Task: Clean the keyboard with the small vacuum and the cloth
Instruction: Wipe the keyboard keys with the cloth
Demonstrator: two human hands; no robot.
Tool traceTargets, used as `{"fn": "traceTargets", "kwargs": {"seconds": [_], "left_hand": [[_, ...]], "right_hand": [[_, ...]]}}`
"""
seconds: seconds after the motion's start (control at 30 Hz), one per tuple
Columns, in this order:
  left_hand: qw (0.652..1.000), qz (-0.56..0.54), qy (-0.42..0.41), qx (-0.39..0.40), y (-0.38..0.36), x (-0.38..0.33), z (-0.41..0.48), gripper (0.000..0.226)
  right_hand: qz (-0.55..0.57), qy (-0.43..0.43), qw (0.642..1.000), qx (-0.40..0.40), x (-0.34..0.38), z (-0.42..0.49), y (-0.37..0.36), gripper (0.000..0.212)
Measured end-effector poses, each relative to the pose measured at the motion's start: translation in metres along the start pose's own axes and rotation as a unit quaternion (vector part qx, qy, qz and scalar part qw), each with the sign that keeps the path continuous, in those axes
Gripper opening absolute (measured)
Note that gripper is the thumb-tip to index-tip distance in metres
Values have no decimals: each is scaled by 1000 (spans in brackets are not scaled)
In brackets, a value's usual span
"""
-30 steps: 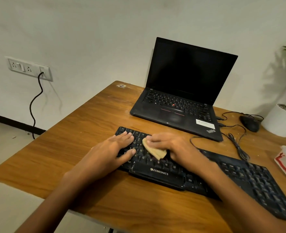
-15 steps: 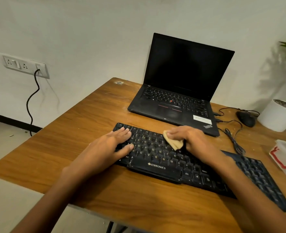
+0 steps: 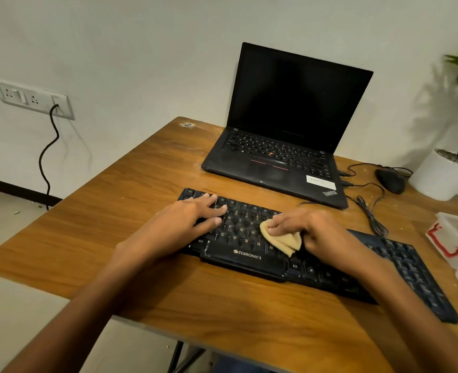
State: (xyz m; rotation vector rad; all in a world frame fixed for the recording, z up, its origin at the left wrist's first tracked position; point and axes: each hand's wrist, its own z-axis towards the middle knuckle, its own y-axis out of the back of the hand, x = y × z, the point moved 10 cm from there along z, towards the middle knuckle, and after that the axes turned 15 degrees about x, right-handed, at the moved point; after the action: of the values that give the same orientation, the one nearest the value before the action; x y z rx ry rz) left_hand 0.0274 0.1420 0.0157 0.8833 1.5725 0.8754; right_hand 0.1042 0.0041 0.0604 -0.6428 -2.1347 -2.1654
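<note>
The keyboard (image 3: 246,256), black, is laid across the middle of the surface (image 3: 142,184), angled so that its right end runs toward the near right corner. The left hand (image 3: 187,219) is laid flat on the keyboard's left end, fingers straight and slightly spread over the keys, nothing gripped. The cloth (image 3: 281,239), tan and bunched, is gripped by the right hand (image 3: 314,230): it is pinned under the curled fingers and pressed onto the middle keys, with a fold sticking out below the thumb toward the near edge. Behind the keyboard, at the far edge, an open laptop (image 3: 276,168) with a dark screen is set. A mouse (image 3: 390,180) is seen near the far right corner, its cable trailing to the laptop, and a white pot (image 3: 443,179) stands just beside it. A clear box (image 3: 457,230) with a red mark is placed at the right edge.
</note>
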Motion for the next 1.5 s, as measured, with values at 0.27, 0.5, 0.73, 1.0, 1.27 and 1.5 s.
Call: {"fn": "traceTargets", "kwargs": {"seconds": [0.27, 0.5, 0.73, 1.0, 1.27, 1.5], "left_hand": [[1000, -1, -10, -9, 0, -1, -1, 41], [1000, -6, -2, -5, -1, -1, -1, 41], [1000, -2, -2, -14, -1, 0, 0, 40], [1000, -1, -5, -23, 0, -1, -1, 41], [999, -4, -14, -37, -1, -1, -3, 41], [999, 2, -24, -43, 0, -1, -4, 40]], "right_hand": [[66, 67, 993, 67, 50, 19, -30, 52], [84, -11, 996, 36, 20, 11, 2, 58], [136, 89, 985, 66, 84, 5, -46, 57], [100, -3, 994, -41, 45, 11, -25, 61], [165, 86, 981, 62, 85, -11, -44, 59], [-53, 121, 991, 4, 99, -6, -43, 50]]}}
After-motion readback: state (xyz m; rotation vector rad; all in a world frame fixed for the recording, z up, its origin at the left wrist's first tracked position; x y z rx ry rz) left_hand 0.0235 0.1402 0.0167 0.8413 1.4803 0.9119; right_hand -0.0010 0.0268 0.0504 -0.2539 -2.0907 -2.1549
